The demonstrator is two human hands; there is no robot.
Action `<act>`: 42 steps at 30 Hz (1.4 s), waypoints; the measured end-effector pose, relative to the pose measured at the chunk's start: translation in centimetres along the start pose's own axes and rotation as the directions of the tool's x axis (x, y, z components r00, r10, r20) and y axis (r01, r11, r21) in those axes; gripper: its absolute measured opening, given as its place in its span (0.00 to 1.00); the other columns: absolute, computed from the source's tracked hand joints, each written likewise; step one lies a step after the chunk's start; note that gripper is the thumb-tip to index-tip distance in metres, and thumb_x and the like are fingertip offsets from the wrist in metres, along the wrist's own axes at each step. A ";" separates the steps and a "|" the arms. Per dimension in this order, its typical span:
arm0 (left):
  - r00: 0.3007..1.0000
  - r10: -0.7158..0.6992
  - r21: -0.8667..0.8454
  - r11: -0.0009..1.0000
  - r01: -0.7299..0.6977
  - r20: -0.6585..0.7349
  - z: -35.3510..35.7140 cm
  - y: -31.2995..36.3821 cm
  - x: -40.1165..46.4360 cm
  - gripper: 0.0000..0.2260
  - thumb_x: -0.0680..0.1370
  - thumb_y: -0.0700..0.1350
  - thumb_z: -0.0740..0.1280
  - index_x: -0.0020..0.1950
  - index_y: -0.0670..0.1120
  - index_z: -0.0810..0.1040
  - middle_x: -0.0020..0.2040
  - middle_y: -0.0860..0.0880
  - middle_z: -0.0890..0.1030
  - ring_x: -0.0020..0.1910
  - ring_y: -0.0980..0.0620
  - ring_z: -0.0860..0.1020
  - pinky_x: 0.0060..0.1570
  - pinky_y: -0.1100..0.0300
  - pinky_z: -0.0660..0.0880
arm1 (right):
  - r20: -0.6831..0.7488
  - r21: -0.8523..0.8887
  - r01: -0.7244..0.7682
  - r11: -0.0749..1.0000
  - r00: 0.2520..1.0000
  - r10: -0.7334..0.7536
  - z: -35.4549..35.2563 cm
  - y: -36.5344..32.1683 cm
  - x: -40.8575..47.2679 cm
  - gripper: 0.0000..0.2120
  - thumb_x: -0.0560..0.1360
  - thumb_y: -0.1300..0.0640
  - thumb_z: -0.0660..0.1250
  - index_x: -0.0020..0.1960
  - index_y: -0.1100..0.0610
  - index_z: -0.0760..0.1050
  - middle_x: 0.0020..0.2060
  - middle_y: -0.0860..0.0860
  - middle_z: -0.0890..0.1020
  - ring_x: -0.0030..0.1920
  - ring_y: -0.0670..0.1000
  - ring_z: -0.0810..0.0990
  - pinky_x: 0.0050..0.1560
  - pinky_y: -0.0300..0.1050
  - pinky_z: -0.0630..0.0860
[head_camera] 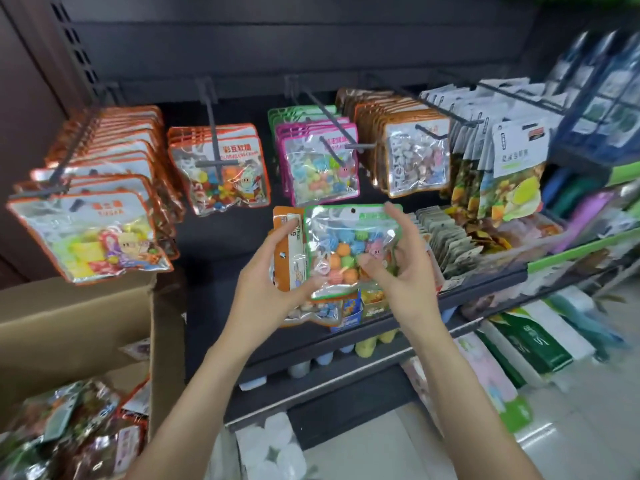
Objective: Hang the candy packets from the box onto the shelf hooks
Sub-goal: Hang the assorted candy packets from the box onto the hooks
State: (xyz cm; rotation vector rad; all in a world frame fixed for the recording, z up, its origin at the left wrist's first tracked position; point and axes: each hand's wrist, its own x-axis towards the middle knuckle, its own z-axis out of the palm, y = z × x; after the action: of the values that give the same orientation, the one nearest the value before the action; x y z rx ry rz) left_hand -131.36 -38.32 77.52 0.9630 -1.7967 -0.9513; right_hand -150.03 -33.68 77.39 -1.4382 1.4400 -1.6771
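Note:
A green-edged candy packet [341, 244] with round coloured sweets is held up in front of the shelf, its hang hole at the top. My right hand [398, 265] pinches its right side. My left hand [266, 275] grips a stack of orange-edged packets [289, 247] behind and left of it. Straight above, a hook [325, 116] carries pink-edged and green-edged packets [318, 161]. The cardboard box [86, 323] stands at the lower left with more packets [69, 431] inside.
Other hooks hold orange-edged packets at the left [93, 209], centre-left [221, 168] and right [412, 154]. White snack bags [512, 168] hang further right. A dark lower shelf edge [346, 344] runs below my hands. Goods lie on the floor at the right.

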 end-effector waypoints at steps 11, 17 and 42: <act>0.980 0.064 0.158 0.987 -0.034 -0.191 1.7 0.9 3.9 0.33 0.72 0.41 0.75 0.72 0.55 0.66 0.68 0.66 0.68 0.64 0.77 0.62 0.62 0.79 0.59 | 0.039 -0.015 0.103 0.995 0.994 -0.102 0.3 -0.5 7.6 0.27 0.75 0.59 0.71 0.72 0.48 0.67 0.64 0.33 0.70 0.62 0.24 0.64 0.63 0.23 0.62; 0.971 0.025 0.133 0.991 0.007 -0.239 2.4 0.8 3.8 0.31 0.73 0.42 0.74 0.73 0.54 0.66 0.70 0.62 0.70 0.68 0.69 0.65 0.67 0.71 0.62 | 0.063 -0.044 0.108 0.993 0.993 -0.105 0.3 0.7 8.7 0.28 0.75 0.58 0.71 0.72 0.46 0.67 0.61 0.33 0.70 0.60 0.25 0.65 0.60 0.21 0.61; 0.974 -0.080 0.004 0.997 0.083 -0.213 -0.2 1.2 1.9 0.26 0.74 0.42 0.72 0.67 0.62 0.69 0.66 0.61 0.74 0.65 0.60 0.74 0.61 0.49 0.76 | -0.117 -0.557 0.286 0.780 0.903 -0.414 4.9 3.7 14.5 0.22 0.78 0.54 0.67 0.70 0.58 0.70 0.67 0.62 0.67 0.66 0.58 0.68 0.58 0.34 0.60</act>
State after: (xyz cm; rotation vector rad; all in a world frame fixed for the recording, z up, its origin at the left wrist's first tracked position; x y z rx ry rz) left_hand -132.07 -39.61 79.27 1.1108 -1.5961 -0.8533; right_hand -151.09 -49.37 79.01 -1.9634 1.9792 -1.7989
